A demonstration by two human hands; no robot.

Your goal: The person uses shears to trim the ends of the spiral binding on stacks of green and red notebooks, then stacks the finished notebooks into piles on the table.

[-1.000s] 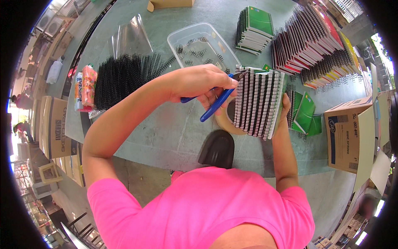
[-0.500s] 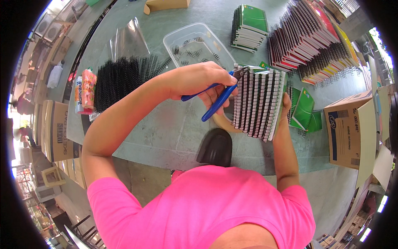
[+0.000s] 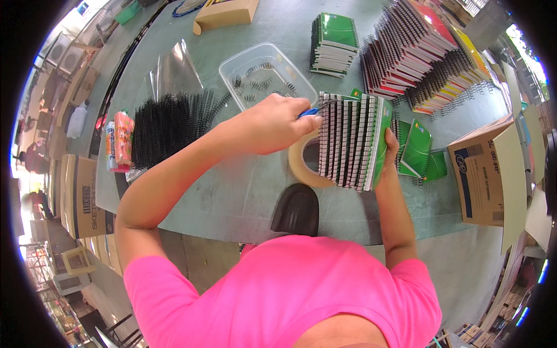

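A: Starting from the left, what is there?

B: A heap of loose black wire binding coils (image 3: 168, 124) lies on the grey-green table (image 3: 243, 191), well apart from the hands. Next to it stands a clear plastic tub (image 3: 264, 72) holding small wire offcuts.

A: And the hands?

B: The left hand (image 3: 272, 123) is clenched round a blue-handled tool (image 3: 309, 112), its tip at the upper spines of the upright batch of green-covered, wire-bound notebooks (image 3: 351, 142). The right hand (image 3: 390, 152) clasps that batch from its far side, fingers curled over the green cover.

A: How would the batch handle?

B: Probably fairly heavy together and stiff as a block, though single books could slide out; the wire spines look easily bent. I'd squeeze across the flat covers, not the coils. It stands against a roll of tan packing tape (image 3: 304, 159).
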